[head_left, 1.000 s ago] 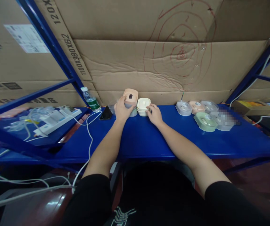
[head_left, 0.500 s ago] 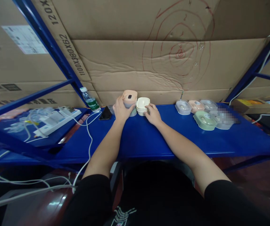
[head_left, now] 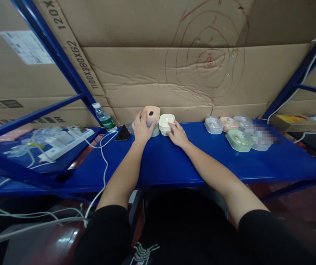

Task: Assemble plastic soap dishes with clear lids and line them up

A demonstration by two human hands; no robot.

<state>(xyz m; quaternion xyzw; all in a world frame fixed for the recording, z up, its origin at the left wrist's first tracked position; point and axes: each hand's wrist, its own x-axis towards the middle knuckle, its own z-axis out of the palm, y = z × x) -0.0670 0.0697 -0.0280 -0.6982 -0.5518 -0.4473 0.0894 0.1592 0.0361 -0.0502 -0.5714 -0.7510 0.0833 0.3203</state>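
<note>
Pink plastic box [head_left: 151,112], top of a short stack, is in the left hand [head_left: 140,128]: grip wrapped round its left side, fingers on the front face, thumb side hidden. Looks like a hold that squares the stack, not one that carries it. Stack sits at the back edge of the blue surface [head_left: 174,162], hard against the cardboard wall [head_left: 152,73].

Right hand [head_left: 177,134]: narrow grip, fingertips on the near right edge of the cream stack [head_left: 166,124], just beside the pink one. Palm low on the surface, which reads as bracing. Cannot tell whether the fingers close on it or only rest.

Outward:
- black phone [head_left: 123,133] and water bottle [head_left: 104,118] left of the stacks, near the wall, clear of both arms
- white cables [head_left: 102,162] hang off the front edge by the left forearm
- more lidded boxes [head_left: 239,140], clear, pink and green, grouped well to the right, apart from both hands
- power strip [head_left: 61,141] on the lower shelf at left
</note>
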